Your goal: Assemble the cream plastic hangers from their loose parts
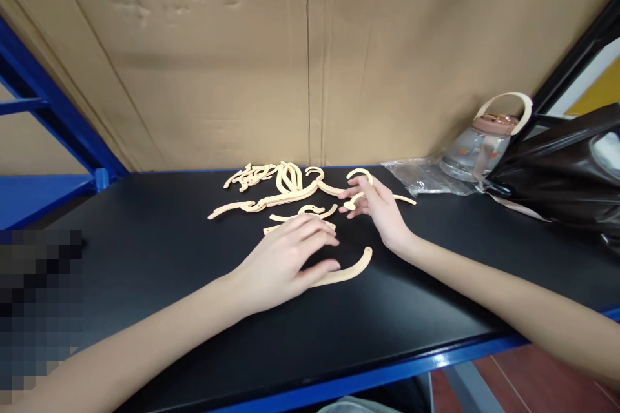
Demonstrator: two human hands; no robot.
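Note:
My right hand [380, 206] has its fingers closed around a cream-coloured hanger hook [359, 172]. The hook's curve sticks up above the fingertips. My left hand [293, 255] is palm down with its fingers apart. Its thumb lies over a curved hanger arm [356, 271] at the front of the tabletop; whether it touches the arm I cannot tell. Just beyond the left fingers are more hanger pieces [278, 217], partly hidden by the hand. Behind them lies an assembled folding hanger [295, 195] with its hook toward the back.
Small hooks [249, 175] and curved arms [289, 177] are piled near the cardboard wall [217, 77]. At the back right are a clear plastic bag [414, 174], a water bottle [477, 148] and a black bag [566, 168]. Blue metal edges frame the black tabletop [159, 239].

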